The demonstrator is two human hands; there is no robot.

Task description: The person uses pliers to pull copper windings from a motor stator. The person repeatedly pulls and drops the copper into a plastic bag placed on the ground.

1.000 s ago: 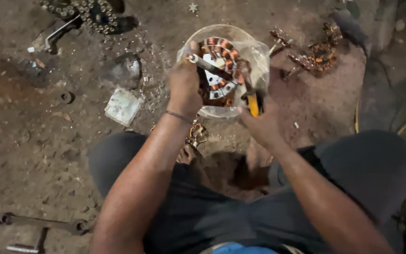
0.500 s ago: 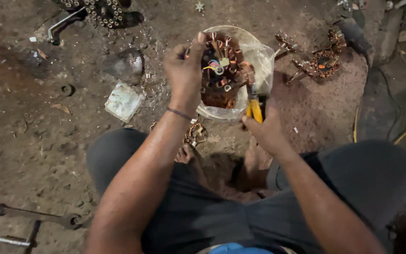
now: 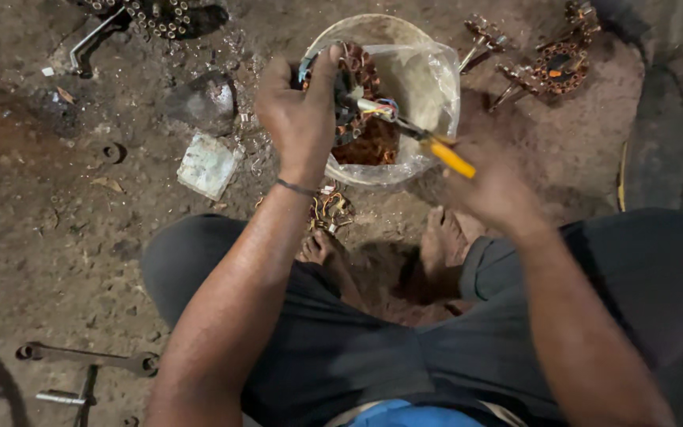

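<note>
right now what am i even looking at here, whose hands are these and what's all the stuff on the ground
This is one view, from a camera worn on a person's head, looking down past their arms and knees to a dirt floor. There is no machine here; the two bare hands are the wearer's own.

The left hand grips a wound motor coil with copper wire and coloured leads. The right hand is blurred and holds a yellow-handled tool with its tip at the coil. Both are held over a pale bowl lined with clear plastic.

On the ground lie more copper-wound parts at the upper right, a small white box, a bicycle chain at the top and a wrench at the lower left.
</note>
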